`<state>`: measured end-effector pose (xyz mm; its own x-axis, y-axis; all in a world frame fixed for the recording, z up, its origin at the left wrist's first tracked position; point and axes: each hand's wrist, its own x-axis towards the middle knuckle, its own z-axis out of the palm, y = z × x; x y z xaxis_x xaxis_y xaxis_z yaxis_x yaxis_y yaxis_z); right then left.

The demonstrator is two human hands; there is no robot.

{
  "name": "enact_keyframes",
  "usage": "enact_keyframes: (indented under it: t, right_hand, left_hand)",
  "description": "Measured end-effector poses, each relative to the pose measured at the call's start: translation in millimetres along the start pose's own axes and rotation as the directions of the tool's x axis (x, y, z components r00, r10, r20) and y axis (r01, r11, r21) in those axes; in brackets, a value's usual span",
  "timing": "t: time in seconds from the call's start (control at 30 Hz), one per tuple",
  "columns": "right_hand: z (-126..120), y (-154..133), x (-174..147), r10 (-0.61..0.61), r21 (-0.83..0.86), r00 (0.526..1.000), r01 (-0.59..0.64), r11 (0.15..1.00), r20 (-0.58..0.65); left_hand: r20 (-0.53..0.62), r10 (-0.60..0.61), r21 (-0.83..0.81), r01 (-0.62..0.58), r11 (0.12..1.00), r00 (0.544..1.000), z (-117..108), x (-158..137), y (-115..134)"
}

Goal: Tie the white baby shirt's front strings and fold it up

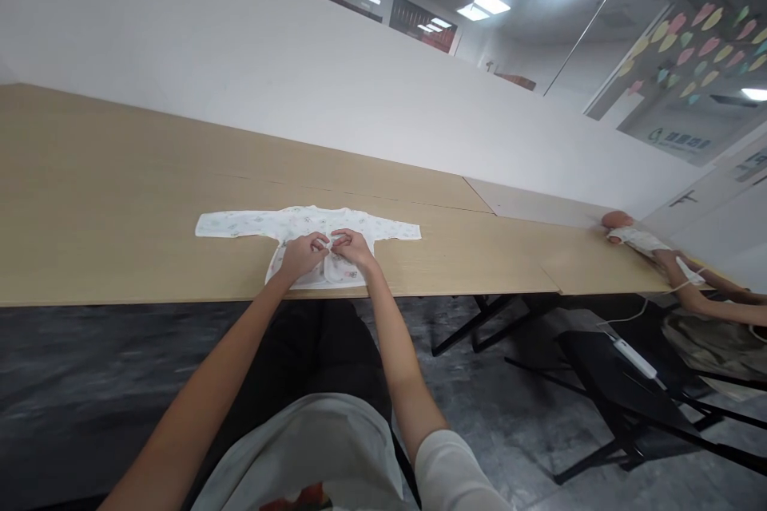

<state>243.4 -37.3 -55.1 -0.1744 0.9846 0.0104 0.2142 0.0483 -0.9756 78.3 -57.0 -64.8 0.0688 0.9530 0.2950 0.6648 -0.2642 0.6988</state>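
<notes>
A small white baby shirt (327,219) with a faint print lies spread on the wooden table, both sleeves stretched out sideways. Over its lower left front, my left hand (304,254) pinches the cloth near the middle opening. My right hand (353,247) faces it, thumb and fingers closed on the front edge of the shirt just right of the middle. The fingertips of both hands nearly meet. Whatever fastening lies between them is too small to make out.
The long wooden table (120,192) runs along a white wall (240,72). At the far right, another person's arms (689,287) reach to a doll (629,231) in white clothes. Below stands a black folding chair (611,375) with a white power strip (633,357) on it.
</notes>
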Motion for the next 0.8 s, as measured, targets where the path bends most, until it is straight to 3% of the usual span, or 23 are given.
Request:
enact_keyframes:
  t: [0.17, 0.3, 0.47, 0.6, 0.8]
  right_hand:
    - [0, 0, 1, -0.02, -0.074, 1.0, 0.02, 0.997, 0.0]
    - [3, -6, -19, -0.117, -0.24, 0.993, 0.113, 0.964, -0.003]
    - [13, -3, -73, -0.301, -0.573, 0.948, 0.302, 0.762, 0.1]
    - [20, 9, -101, -0.378, -0.656, 0.914, 0.377, 0.654, 0.149]
    - [21, 18, -110, -0.398, -0.743, 0.898, 0.395, 0.541, 0.187]
  left_hand:
    - [-0.058, 0.147, 0.052, -0.144, 0.988, 0.987, 1, 5, -4]
    - [0.123, 0.25, 0.095, -0.262, 0.96, 0.961, -1, 4, -10]
    - [0.242, 0.212, 0.213, -0.265, 0.94, 0.947, -12, 0, -15]
    - [0.294, 0.183, 0.294, -0.271, 0.917, 0.938, -16, 4, -15]
    - [0.339, 0.203, 0.329, -0.318, 0.889, 0.918, -15, 5, -17]
